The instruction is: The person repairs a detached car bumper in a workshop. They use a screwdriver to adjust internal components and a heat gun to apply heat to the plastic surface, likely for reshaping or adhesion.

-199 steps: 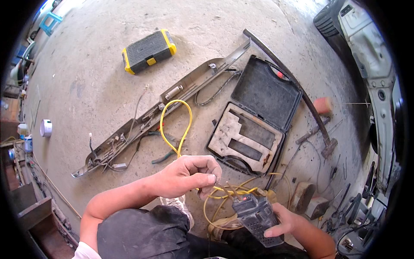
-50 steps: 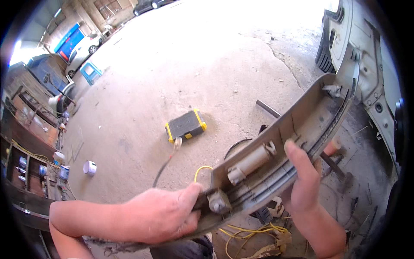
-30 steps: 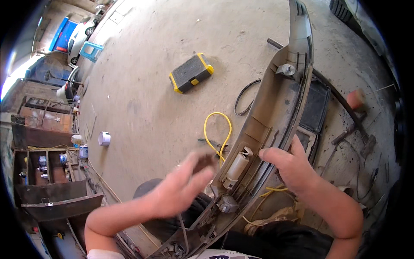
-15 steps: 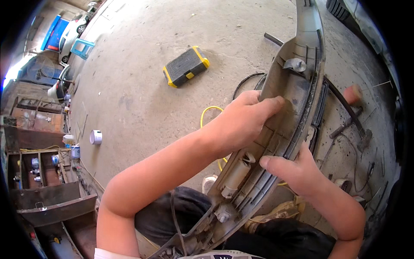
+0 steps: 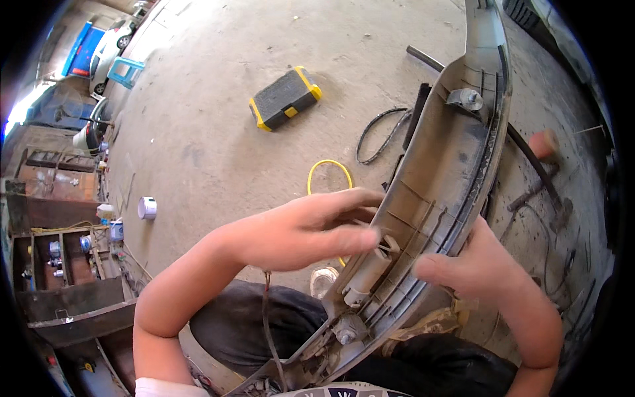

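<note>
The panel (image 5: 443,169), long and grey, slants across the person's lap, its hollow side facing up, from the lower edge to the top right of the view. The right hand (image 5: 468,264) has a firm grip on its right edge, thumb on the inner face. The left hand (image 5: 307,231) is at the opposite edge, thumb and fingers apart, fingertips partly behind the rim; I cannot tell whether this grip is closed on it.

Inside the panel, a pale cylinder (image 5: 369,272) lies between the hands, near the left thumb. One bracket sits above it and another below, each with a bolt. A wire (image 5: 266,317) hangs under the left wrist.

On the floor (image 5: 218,139), a yellow cable (image 5: 329,162) loops behind the left hand, and a black loop (image 5: 358,151) lies near the panel. A grey-and-yellow case (image 5: 284,99) rests beyond. The hammer (image 5: 533,162) and an orange block (image 5: 544,144) are right of the panel.
</note>
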`<action>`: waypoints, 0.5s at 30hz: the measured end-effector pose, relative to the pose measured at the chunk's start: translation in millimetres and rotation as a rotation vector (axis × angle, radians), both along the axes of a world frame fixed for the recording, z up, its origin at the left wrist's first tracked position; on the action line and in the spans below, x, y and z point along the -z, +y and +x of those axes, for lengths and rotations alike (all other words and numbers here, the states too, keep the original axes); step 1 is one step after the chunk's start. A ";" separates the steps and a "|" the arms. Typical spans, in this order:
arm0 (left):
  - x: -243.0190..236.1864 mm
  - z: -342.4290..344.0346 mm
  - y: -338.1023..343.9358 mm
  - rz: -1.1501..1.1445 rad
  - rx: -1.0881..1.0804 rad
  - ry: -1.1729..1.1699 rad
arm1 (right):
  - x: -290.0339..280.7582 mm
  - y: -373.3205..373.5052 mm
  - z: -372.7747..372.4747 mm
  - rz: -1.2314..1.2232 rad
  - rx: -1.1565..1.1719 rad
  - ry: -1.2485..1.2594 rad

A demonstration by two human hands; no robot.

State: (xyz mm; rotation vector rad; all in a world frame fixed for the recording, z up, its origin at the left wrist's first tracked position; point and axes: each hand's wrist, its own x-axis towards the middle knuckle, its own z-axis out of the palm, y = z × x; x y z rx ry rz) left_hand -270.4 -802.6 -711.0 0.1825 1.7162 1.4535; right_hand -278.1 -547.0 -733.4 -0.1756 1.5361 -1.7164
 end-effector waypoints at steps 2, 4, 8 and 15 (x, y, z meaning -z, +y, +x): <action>1.2 16.0 -5.9 0.038 0.047 0.144 | 1.8 16.2 -5.3 0.088 -0.026 -0.087; -3.9 24.1 -3.4 -0.004 0.017 0.018 | 16.4 31.7 -8.1 0.105 0.003 -0.108; -0.9 7.7 11.6 -0.054 -0.085 0.041 | 25.7 29.1 -5.5 0.085 0.164 0.019; 35.8 -64.3 77.4 0.144 -0.217 0.207 | 12.2 17.0 -9.5 0.108 0.074 -0.026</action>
